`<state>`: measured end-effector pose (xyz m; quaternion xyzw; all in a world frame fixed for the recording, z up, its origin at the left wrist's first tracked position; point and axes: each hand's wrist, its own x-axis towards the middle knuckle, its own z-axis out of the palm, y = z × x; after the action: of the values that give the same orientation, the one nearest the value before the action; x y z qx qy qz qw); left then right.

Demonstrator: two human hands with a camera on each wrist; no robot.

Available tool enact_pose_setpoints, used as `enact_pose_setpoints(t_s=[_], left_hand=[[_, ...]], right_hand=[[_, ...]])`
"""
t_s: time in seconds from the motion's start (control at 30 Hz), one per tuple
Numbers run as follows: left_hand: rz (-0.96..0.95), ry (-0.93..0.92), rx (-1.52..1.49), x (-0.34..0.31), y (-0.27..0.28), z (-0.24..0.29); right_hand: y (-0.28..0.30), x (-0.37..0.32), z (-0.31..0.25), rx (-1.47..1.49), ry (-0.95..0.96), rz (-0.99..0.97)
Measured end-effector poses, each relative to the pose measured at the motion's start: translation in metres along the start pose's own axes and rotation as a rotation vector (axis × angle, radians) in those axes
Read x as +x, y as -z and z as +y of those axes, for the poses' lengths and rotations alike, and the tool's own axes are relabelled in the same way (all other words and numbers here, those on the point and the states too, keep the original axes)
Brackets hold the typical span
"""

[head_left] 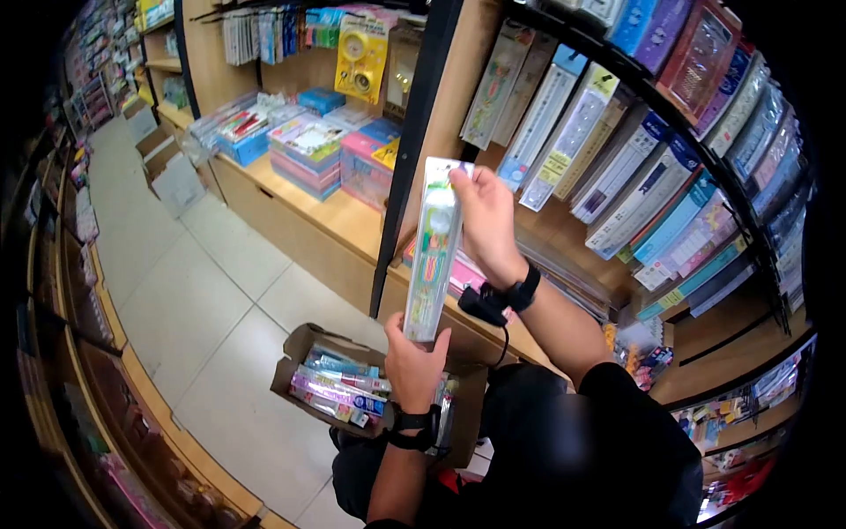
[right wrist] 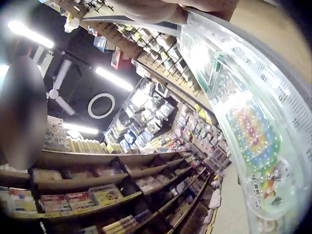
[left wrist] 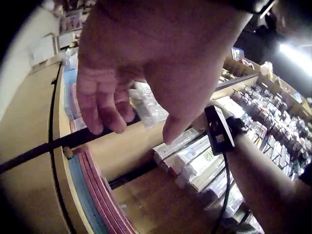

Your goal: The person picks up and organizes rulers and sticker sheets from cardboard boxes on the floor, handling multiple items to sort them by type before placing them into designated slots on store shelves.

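Observation:
A long clear ruler pack with a green and pink insert stands upright in front of the shelves. My right hand pinches its top end, and my left hand grips its bottom end. In the right wrist view the ruler pack fills the right side, its scale numbers readable, with my right hand at the top edge. The left wrist view shows my left hand with fingers curled, a bit of clear pack behind them, and the right forearm with its wrist camera.
An open cardboard box with several similar packs sits on the floor below my hands. Slanted racks of boxed rulers fill the right. A wooden ledge carries stacked stationery boxes. A tiled aisle runs to the left.

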<state>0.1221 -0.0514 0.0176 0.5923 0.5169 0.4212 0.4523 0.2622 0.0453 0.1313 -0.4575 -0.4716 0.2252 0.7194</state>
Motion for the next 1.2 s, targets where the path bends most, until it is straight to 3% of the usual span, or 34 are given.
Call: enact_pose_setpoints(t_s=[0.07,0.13,0.33,0.6,1.0,1.2], left_hand=[[-0.059,-0.035,-0.116,0.004,-0.009,-0.012],[-0.121,0.009,-0.601,0.009,-0.025,-0.027],[-0.275,-0.013,-0.47,0.007,-0.031,-0.02],[-0.321,-0.004,-0.409,0.004,-0.031,-0.026],[-0.304,-0.056,-0.355,0.001,-0.033,-0.034],[-0.342,-0.033,-0.346,0.001,-0.034,-0.035]], right_hand=[[0.01,0.04,-0.006,0.001,0.032,0.036],[0.01,0.076,-0.02,0.073,0.04,0.106],[0.013,0.159,-0.059,-0.145,0.254,0.181],[0.0,0.17,-0.074,-0.147,0.414,0.329],[-0.011,0.187,-0.059,-0.078,0.492,0.498],[-0.017,0.179,-0.068,-0.009,0.457,0.486]])
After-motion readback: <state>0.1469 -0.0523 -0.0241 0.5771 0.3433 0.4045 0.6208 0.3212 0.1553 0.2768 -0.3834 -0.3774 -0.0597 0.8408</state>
